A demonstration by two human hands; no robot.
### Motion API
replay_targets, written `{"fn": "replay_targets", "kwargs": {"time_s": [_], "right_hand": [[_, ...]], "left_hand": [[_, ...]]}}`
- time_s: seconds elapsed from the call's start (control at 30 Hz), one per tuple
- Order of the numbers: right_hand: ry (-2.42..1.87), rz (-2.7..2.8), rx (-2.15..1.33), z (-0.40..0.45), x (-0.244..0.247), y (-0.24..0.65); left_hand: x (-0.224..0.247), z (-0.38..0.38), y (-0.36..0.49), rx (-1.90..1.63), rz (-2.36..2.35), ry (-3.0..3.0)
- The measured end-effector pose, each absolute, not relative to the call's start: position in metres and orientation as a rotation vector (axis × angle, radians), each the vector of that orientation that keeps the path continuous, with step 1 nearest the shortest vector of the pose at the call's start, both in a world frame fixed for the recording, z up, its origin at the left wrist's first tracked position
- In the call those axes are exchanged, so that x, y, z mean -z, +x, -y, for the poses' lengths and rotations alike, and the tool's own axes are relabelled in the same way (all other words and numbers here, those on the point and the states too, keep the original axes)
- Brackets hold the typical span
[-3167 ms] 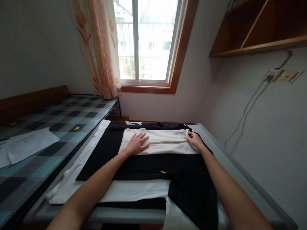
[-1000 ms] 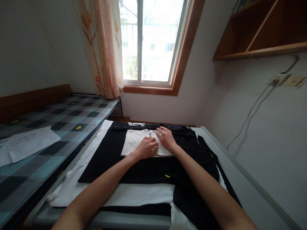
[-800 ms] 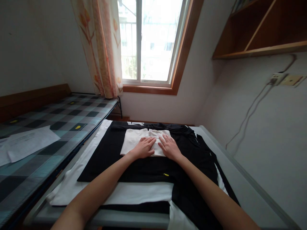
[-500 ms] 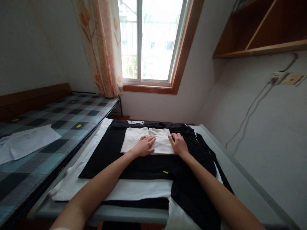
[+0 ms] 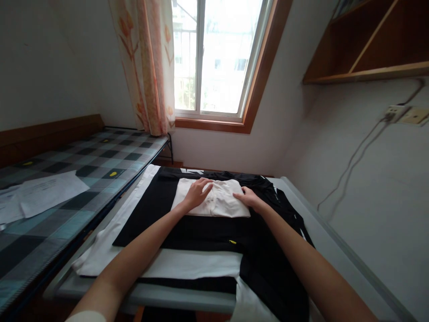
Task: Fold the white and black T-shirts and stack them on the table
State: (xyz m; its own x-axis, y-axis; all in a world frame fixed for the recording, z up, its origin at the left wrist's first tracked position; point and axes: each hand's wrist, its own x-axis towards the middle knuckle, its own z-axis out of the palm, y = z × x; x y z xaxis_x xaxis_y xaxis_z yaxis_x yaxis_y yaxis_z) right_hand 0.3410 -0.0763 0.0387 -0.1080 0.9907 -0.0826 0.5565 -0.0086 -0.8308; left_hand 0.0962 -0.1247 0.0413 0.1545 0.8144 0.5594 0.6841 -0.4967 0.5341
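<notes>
A folded white garment [image 5: 228, 205] lies on a black shirt [image 5: 197, 232] spread over white clothing [image 5: 197, 264]. Over the folded garment's left half is my left hand [image 5: 197, 194], its fingers stretched and slightly raised. My right hand [image 5: 252, 197] is at the right edge of the folded garment, thumb on top and fingers around the edge, pinching it. Some of its fingers are hidden. The black shirt carries a small yellow mark [image 5: 232, 242], and its sleeve hangs toward me.
The clothes lie on a grey table [image 5: 181, 297]. To the left stands a bed with a checked mattress [image 5: 134, 154] and papers [image 5: 53, 192] on it. A window [image 5: 221, 62] with a curtain [image 5: 150, 89] is ahead. A wooden shelf [image 5: 365, 74] and a socket [image 5: 395, 113] with a cord are on the right.
My left hand has shifted toward the far side, its fingers lifting from the cloth. My right hand has closed at the folded garment's right edge. The camera view has shifted slightly.
</notes>
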Motion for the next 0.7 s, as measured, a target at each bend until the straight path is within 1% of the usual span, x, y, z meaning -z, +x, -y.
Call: {"fn": "replay_targets", "kwargs": {"time_s": [0.1,0.17,0.27,0.37,0.47,0.53,0.6,0.63,0.7], "right_hand": [[-1.599,1.721,-0.977,0.079,-0.047,0.355],[-1.595,1.717,-0.942,0.078,-0.054,0.374],[-1.714,1.699,-0.847,0.072,-0.06,0.416],[-1.873,1.673,-0.749,0.066,-0.057,0.457],[-1.936,1.627,-0.754,0.063,-0.06,0.474],[-1.893,1.616,-0.8,0.065,-0.074,0.466],[-1.788,1.632,-0.856,0.07,-0.095,0.444],[-1.705,1.641,-0.864,0.074,-0.105,0.429],[-1.405,1.702,-1.017,0.082,-0.121,0.4]], "left_hand": [[-0.043,0.116,0.084,-1.376,-1.453,2.136],[-0.04,0.111,0.078,-1.387,-1.447,2.054],[-0.033,0.109,0.077,-1.261,-1.424,2.018],[-0.027,0.113,0.081,-1.029,-1.328,2.079],[-0.026,0.116,0.086,-0.909,-1.233,2.094],[-0.029,0.116,0.089,-0.96,-1.26,2.0],[-0.034,0.115,0.092,-1.03,-1.258,1.763],[-0.037,0.116,0.094,-1.045,-1.215,1.6],[-0.042,0.118,0.099,-1.024,-1.066,1.255]]}}
